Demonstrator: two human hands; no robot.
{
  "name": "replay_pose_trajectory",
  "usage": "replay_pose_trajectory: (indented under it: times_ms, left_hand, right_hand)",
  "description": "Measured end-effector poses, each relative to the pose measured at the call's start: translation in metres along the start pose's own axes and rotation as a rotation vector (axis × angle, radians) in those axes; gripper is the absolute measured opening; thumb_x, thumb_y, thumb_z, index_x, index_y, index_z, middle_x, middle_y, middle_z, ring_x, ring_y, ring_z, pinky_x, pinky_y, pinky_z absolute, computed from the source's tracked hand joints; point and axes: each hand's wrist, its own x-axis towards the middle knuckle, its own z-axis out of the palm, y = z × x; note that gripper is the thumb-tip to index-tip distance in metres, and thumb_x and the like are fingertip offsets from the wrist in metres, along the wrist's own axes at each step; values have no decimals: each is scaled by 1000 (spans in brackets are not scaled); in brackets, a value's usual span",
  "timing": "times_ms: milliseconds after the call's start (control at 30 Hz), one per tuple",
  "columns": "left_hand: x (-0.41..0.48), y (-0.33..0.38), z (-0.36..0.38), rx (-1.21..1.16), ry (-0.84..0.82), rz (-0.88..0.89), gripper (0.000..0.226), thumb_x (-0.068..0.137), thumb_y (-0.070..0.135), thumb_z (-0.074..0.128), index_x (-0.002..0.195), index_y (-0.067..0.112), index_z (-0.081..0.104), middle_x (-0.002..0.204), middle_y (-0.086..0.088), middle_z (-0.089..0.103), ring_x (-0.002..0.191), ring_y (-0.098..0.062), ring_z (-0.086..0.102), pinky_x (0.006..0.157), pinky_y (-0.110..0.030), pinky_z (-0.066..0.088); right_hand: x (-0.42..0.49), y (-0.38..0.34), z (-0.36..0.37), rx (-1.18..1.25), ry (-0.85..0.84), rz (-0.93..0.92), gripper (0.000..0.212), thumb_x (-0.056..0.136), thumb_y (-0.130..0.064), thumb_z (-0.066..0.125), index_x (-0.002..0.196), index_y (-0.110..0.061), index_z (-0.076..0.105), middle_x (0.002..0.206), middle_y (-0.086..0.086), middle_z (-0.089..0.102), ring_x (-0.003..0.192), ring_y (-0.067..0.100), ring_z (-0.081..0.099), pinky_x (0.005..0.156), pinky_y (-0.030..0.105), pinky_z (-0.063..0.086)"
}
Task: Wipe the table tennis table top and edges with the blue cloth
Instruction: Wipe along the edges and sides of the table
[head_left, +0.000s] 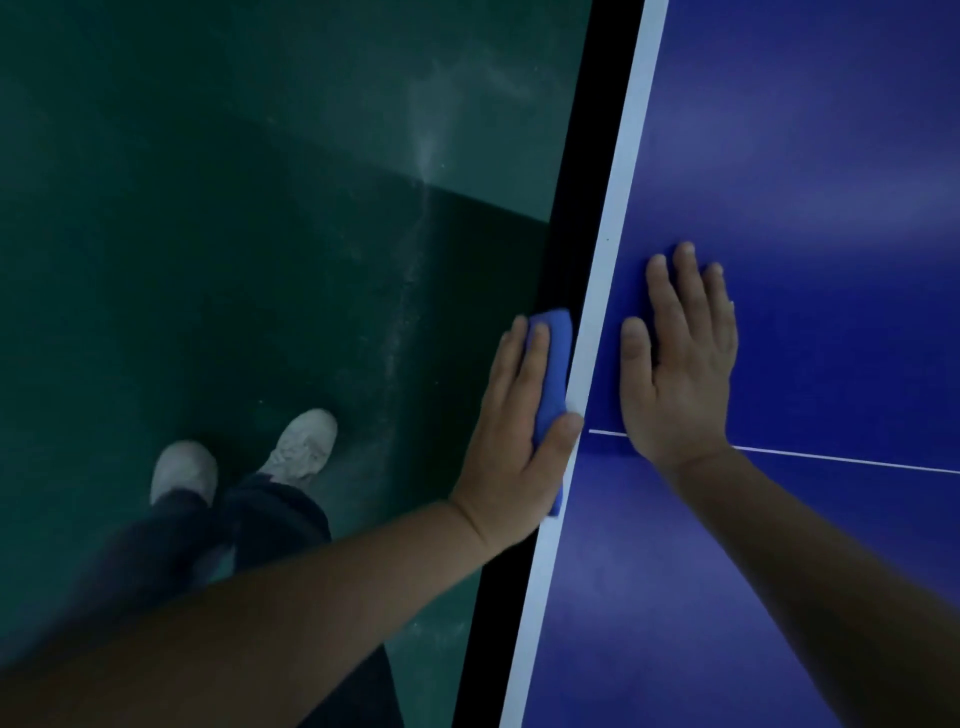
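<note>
Edge contact: blue cloth (550, 364) lies against the black side edge of the table (779, 156).
Outside that edge: shoes (306, 441), green floor (208, 208). The left hand (514, 447) clamps the cloth there, thumb hooked over; the right hand (680, 374) lies flat just inside.

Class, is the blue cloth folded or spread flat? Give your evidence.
Folded: the blue cloth is a narrow, thick pad that the left hand presses against the table edge, not a flat sheet.
</note>
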Motion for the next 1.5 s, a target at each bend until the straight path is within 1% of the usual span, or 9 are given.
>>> replay_pose_trajectory:
  times_ms: [333,533,667,767,1000,1133,1267,1433,1500]
  left_hand:
    - [159,47,-22,-23,52,-10,64,105,19,42,159,12,9,168,-7,6,154,-17,4,125,-31,5]
    - [66,28,-15,46,-43,29,74,97,35,37,158,6,5,168,-10,1,155,-20,-3,126,-44,4]
    - [58,17,-14,43,-88,18,73,98,46,33,157,20,-2,168,-1,-7,154,-12,-9,126,-43,4]
    - [120,30,-20,32,-64,26,71,100,38,38,157,19,0,168,-3,-4,154,-13,-7,126,-41,3]
    - [265,72,-40,19,-3,45,72,100,27,41,160,12,3,168,-5,0,154,-16,-3,126,-44,4]
    - [197,51,-34,33,-72,51,70,105,31,39,158,24,-6,168,6,-10,153,-6,-10,125,-35,1]
    - [162,46,-27,20,-74,15,68,100,42,32,154,29,-7,167,6,-10,154,-10,-8,126,-39,6]
    - [295,84,-37,38,41,-20,71,101,22,43,159,17,3,168,-3,2,154,-11,0,121,-20,-1]
    - [360,102,-45,21,95,-44,69,102,15,45,159,13,7,168,-6,6,154,-16,5,124,-28,3]
  right_hand:
    - [-1,0,-1,-25,-26,9,59,105,-44,26,159,-21,21,167,-2,12,156,24,2,125,48,6]
    - [0,-5,-6,0,-69,21,58,104,-43,27,157,-22,16,167,-1,13,156,26,2,125,50,6]
    - [7,-4,-12,34,42,-26,54,101,-39,41,148,-14,46,156,6,40,147,28,30,119,47,25]
    - [52,-1,-20,113,126,-51,42,102,-36,44,130,-10,62,141,7,53,130,12,39,109,39,38]
    - [229,4,-32,-23,-33,-54,60,103,-50,27,158,-25,28,168,1,12,155,25,5,122,34,3]
    - [248,11,-26,-53,-22,10,62,103,-54,20,160,-29,18,169,-3,9,156,24,1,126,45,4]
    - [245,12,-24,-27,3,9,61,104,-53,24,159,-29,21,168,-6,12,155,21,3,126,45,5]
    - [246,12,-23,-20,20,1,61,102,-50,26,158,-27,25,167,-4,16,155,23,6,126,45,7]
    - [246,11,-24,-13,24,4,61,102,-49,27,158,-25,26,167,-3,17,155,23,7,125,47,8]
